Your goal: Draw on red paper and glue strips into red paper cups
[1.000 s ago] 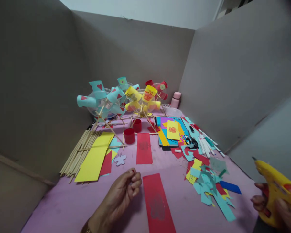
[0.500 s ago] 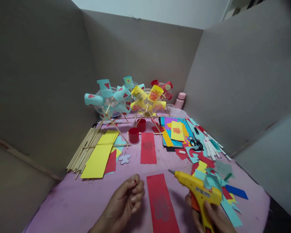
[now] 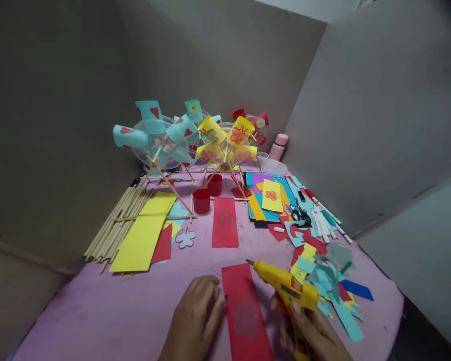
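My right hand [image 3: 304, 326] is wrapped round the handle of a yellow glue gun [image 3: 285, 286], whose tip points left above the top end of a red paper strip [image 3: 244, 311]. A faint drawing marks that strip. Beside its left edge, my left hand [image 3: 197, 316] rests palm down, fingers together and curled, with what is under them hidden. Another red strip [image 3: 225, 223] lies farther back, near two red paper rings [image 3: 202, 201].
Paper-and-stick wheels in blue [image 3: 154, 135], yellow [image 3: 227, 143] and red stand at the back. Sticks [image 3: 116, 225] and yellow paper [image 3: 143, 235] lie left. Scissors [image 3: 301, 215], markers [image 3: 321, 223] and paper scraps [image 3: 323, 278] lie right. Grey panels enclose the table.
My left hand has turned from a loose fist to palm down beside the red strip. The glue gun has moved left, its tip now over the strip's top end. The view has shifted slightly.
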`<state>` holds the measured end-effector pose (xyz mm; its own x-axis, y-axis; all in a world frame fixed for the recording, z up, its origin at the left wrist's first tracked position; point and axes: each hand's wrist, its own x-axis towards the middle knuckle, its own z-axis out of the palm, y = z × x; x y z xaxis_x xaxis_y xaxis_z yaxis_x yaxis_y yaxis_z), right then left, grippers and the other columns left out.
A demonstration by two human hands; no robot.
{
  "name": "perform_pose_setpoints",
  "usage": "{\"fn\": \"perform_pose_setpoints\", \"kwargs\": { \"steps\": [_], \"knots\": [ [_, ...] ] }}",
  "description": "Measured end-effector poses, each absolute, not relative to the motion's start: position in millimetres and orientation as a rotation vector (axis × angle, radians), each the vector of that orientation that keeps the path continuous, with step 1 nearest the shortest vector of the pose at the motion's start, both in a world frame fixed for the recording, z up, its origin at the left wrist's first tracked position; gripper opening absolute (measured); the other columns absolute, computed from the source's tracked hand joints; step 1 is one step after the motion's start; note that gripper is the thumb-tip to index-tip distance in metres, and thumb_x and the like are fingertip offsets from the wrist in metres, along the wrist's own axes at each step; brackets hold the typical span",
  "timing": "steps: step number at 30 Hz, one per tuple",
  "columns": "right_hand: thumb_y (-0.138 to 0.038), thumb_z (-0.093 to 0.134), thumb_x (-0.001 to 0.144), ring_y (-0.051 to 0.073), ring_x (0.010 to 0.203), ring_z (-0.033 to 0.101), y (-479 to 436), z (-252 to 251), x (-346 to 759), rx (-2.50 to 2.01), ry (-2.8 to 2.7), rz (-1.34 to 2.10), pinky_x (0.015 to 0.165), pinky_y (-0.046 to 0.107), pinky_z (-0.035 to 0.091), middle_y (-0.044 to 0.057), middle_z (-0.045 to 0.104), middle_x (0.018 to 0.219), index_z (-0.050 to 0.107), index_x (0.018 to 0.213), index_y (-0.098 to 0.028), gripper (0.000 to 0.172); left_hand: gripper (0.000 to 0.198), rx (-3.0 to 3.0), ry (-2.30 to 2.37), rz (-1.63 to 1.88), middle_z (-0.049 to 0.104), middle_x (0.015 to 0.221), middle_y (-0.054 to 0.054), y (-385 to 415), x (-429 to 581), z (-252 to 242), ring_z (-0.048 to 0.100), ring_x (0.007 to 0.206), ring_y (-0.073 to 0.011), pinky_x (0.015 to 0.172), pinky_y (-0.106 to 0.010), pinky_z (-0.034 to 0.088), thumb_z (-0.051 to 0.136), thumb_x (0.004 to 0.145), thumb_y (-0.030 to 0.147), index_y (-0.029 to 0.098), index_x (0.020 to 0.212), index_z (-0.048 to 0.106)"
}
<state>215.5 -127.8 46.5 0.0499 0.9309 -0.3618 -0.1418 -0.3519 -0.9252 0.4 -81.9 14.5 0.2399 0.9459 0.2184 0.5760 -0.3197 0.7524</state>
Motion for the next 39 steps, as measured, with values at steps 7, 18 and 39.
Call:
{"fn": "perform_pose_setpoints", "kwargs": {
  "steps": [7,18,39],
  "knots": [
    [-0.071,0.057,0.072,0.011,0.044,0.04,-125.9,45.4,220.7,-1.581,-0.949,1.39,0.045,0.023,0.028,-0.002,0.056,0.051,0.065,0.089,-0.02,0.055,0.059,2.762,1.017,0.523,0.053,0.137,-0.011,-96.4,16.0,-36.1,0.051,0.123,-0.0267,0.101,-0.041,0.04,0.057,0.087,0.035,0.02,0.14,0.036],
    [-0.056,0.061,0.08,0.015,0.061,0.057,-124.5,17.2,221.0,-1.341,-0.806,1.432,0.059,0.026,0.045,0.002,0.066,0.072,0.066,0.096,-0.019,0.04,0.068,2.8,0.942,0.252,0.052,0.137,-0.013,-112.9,34.0,-49.6,0.049,0.124,-0.0309,0.098,-0.045,0.041,0.063,0.081,0.038,0.016,0.14,0.037],
    [-0.051,0.063,0.081,0.023,0.105,0.056,-109.0,-10.2,206.7,-1.046,-0.634,1.474,0.101,0.038,0.035,0.004,0.07,0.097,0.071,0.095,-0.021,0.034,0.045,2.502,1.466,0.242,0.046,0.141,-0.012,-86.1,8.4,-4.0,0.039,0.132,-0.0296,0.104,-0.058,0.031,0.04,0.092,0.024,0.018,0.136,0.046]
  ]
}}
